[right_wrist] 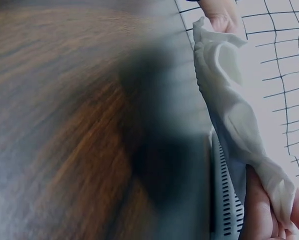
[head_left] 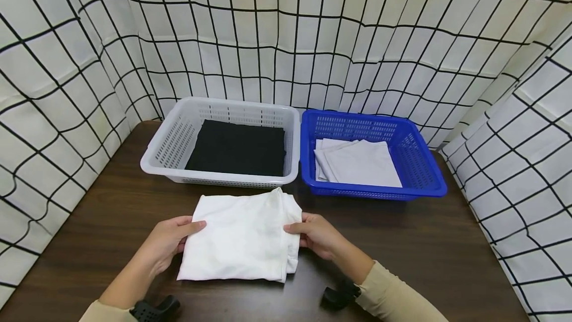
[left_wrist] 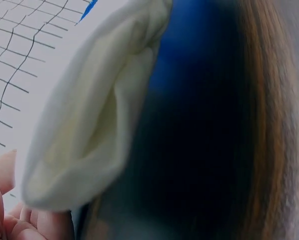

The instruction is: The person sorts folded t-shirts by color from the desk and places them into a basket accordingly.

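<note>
A folded white cloth (head_left: pixel 237 237) is held between both hands over the front of the table. My left hand (head_left: pixel 172 240) pinches its left edge, thumb on top and fingers underneath. On the right edge, my right hand (head_left: pixel 317 235) grips the layers the same way. Its folds show from the side in the left wrist view, where the cloth (left_wrist: pixel 89 120) bends round in a loop. In the right wrist view the cloth's (right_wrist: pixel 234 110) layered edge runs from the far hand down to the right thumb and fingers.
Behind the cloth stands a white basket (head_left: pixel 156 165) with folded black cloth (head_left: pixel 237 148) in it. Close beside it on the right, a blue basket (head_left: pixel 420 163) contains folded white cloths (head_left: pixel 362 163). Grid-patterned white curtains (head_left: pixel 268 29) surround the dark wood table (head_left: pixel 402 242).
</note>
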`<state>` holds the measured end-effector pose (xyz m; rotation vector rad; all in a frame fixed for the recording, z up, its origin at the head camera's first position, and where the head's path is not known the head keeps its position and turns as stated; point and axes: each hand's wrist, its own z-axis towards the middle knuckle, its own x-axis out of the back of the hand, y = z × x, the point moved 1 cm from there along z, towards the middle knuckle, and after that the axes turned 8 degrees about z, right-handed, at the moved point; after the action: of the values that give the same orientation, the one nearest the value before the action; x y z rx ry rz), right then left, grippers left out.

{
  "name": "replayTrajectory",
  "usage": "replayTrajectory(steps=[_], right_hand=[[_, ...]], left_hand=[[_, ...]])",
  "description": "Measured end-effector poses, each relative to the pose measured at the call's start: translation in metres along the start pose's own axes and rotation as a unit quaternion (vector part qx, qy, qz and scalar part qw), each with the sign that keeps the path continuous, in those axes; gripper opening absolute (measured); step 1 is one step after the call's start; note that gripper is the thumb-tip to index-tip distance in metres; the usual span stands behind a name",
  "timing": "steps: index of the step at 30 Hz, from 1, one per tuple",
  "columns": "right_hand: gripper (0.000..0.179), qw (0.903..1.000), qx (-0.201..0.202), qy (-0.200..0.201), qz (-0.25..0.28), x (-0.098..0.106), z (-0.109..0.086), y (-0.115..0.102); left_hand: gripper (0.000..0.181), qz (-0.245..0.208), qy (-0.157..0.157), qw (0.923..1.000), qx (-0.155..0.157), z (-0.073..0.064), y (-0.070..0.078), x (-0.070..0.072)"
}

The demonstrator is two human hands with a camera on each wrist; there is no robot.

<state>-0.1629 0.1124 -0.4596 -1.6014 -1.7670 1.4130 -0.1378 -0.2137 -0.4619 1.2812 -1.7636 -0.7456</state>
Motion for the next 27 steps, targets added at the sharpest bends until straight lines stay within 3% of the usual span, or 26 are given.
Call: replayTrajectory(steps=[7, 17, 27], right_hand=[[0.033, 0.9998, 0.010, -0.007, -0.016, 0.006, -0.012, -0.010], [0.036, 0.9984, 0.031, -0.004, -0.047, 0.011, -0.025, -0.030], [0.033, 0.9979, 0.046, -0.011, -0.044, 0.019, -0.035, -0.041]], left_hand=[[0.052, -0.024, -0.017, 0.9994, -0.016, -0.005, 0.007, -0.004], [0.041, -0.047, -0.004, 0.9985, -0.029, -0.018, 0.028, -0.009], [0.041, -0.053, -0.004, 0.9974, -0.049, -0.022, 0.044, -0.013]])
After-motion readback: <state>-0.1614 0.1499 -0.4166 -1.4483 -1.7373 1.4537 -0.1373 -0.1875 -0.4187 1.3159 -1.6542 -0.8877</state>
